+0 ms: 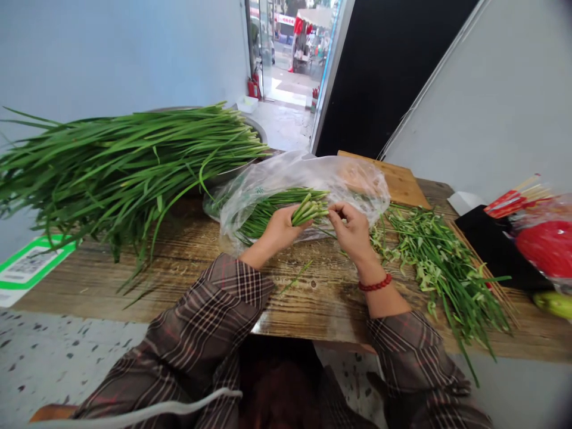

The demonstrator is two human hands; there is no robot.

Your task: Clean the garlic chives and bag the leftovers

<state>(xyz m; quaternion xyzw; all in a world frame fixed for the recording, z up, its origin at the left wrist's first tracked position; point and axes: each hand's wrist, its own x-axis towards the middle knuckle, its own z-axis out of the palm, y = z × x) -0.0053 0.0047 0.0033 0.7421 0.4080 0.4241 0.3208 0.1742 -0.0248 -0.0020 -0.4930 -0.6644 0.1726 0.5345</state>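
Note:
My left hand (281, 229) is closed round a bunch of garlic chives (310, 208), whose pale cut ends point to the right. Close by those ends, my right hand (351, 229) has its thumb and fingertips pinched together; what they hold, if anything, is too small to make out. More green chives (268, 211) lie in an opened clear plastic bag (295, 164) under and behind my hands. A loose green blade (297, 277) rests on the wooden table (313, 304) in front of me.
A large heap of chives (147, 155) overhangs a metal basin at left. Trimmed leaves and scraps (442, 256) lie at right, beside a black box (496, 250) with red-wrapped chopsticks (513, 199). Behind stands a wooden board (397, 179); a QR-code card (33, 265) lies at left.

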